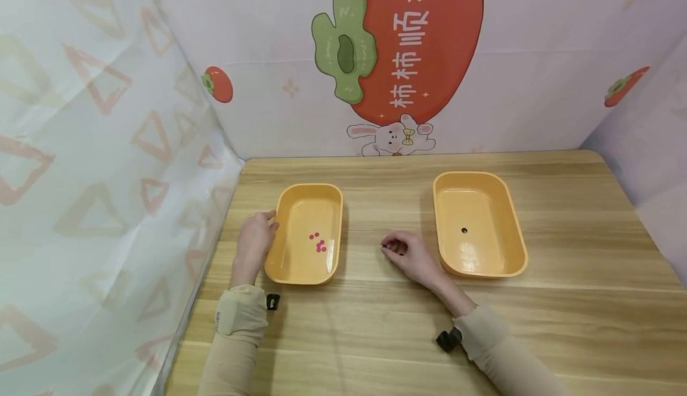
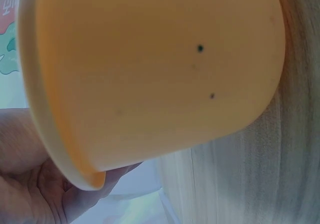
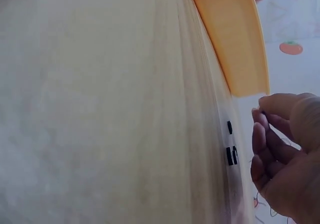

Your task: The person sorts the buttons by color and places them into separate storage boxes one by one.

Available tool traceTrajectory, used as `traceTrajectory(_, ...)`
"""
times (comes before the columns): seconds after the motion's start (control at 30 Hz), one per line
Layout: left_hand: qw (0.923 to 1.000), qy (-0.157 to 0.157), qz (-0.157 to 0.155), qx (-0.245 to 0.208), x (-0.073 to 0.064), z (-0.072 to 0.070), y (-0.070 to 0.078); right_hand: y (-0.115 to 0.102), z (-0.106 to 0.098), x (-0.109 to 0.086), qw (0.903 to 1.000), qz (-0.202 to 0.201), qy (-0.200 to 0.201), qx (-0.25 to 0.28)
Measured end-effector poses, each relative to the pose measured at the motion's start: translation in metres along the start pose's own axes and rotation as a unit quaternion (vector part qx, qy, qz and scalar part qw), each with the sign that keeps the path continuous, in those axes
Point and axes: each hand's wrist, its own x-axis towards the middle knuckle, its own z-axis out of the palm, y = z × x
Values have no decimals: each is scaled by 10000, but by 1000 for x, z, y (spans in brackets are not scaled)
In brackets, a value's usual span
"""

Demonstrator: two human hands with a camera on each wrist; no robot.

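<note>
My left hand (image 1: 254,242) holds the left rim of a yellow plastic tray (image 1: 336,247); the left wrist view shows the tray's outer wall (image 2: 150,83) with fingers around its rim. Several small pink discs (image 1: 320,246) lie inside that tray. Between the two trays, my right hand (image 1: 412,257) pinches a small black piece (image 1: 383,246) between thumb and forefinger, mostly hidden by the fingertips. Beneath that hand, a few small black pieces (image 3: 230,156) show on the table in the right wrist view. A single black disc (image 1: 464,230) lies in the right yellow tray (image 1: 515,253).
The wood-grain table (image 1: 376,336) runs up to a printed backdrop (image 1: 268,110) behind and a white patterned curtain (image 1: 107,205) along the left. The right tray stands just beyond my right wrist. A black wrist camera (image 1: 448,340) sits at the right cuff.
</note>
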Motion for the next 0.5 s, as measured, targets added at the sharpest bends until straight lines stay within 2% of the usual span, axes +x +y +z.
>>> traceTrajectory(0.27,10000,11,11,-40,-1,-1,0,-15,-6,-4,9981,52,130,593)
traceTrajectory(0.5,10000,8,15,-83,-1,0,-1,-37,-25,-6,9970,-177,456,605)
